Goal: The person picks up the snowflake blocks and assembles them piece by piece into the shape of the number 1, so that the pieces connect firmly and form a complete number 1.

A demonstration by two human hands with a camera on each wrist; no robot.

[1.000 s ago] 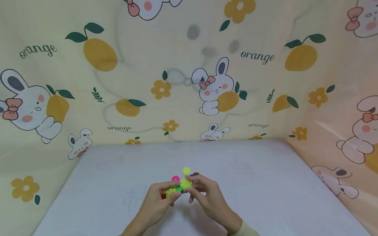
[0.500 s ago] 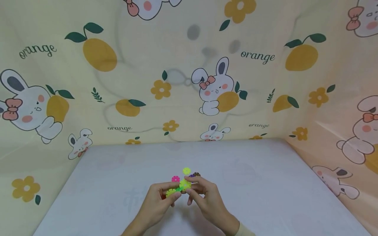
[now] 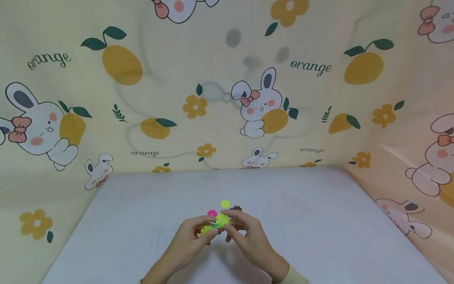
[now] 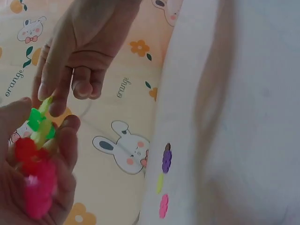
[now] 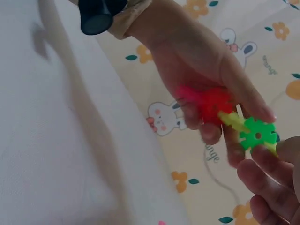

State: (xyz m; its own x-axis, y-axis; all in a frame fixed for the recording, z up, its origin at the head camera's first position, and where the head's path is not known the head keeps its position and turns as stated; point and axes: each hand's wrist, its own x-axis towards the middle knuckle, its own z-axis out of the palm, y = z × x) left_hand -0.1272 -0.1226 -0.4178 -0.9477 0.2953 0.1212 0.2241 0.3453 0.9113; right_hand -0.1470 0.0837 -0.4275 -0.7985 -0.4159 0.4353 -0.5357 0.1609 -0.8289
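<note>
In the head view my left hand [image 3: 188, 238] holds a short chain of slotted plastic snowflake discs. In the left wrist view the chain runs from a pink disc [image 4: 40, 192] and a red disc [image 4: 28, 151] through a yellow one to a green disc [image 4: 35, 119]. At its far end, my right hand [image 3: 253, 238] pinches a yellow disc [image 3: 222, 221] between thumb and fingers. That disc meets the green one; fingers partly hide the joint, so how deep it sits I cannot tell. Both hands are raised above the table.
Loose discs lie on the white table [image 3: 301, 228] beyond my hands: yellow [image 3: 225, 204], pink [image 3: 212, 213], brown [image 3: 237, 208] and a partly hidden purple disc [image 4: 167, 161]. A patterned cloth [image 3: 170, 79] with rabbits and oranges stands behind and at the sides.
The pinched yellow disc has shifted slightly left, closer to the green disc. Both hands keep their grip, and the head view has moved a little.
</note>
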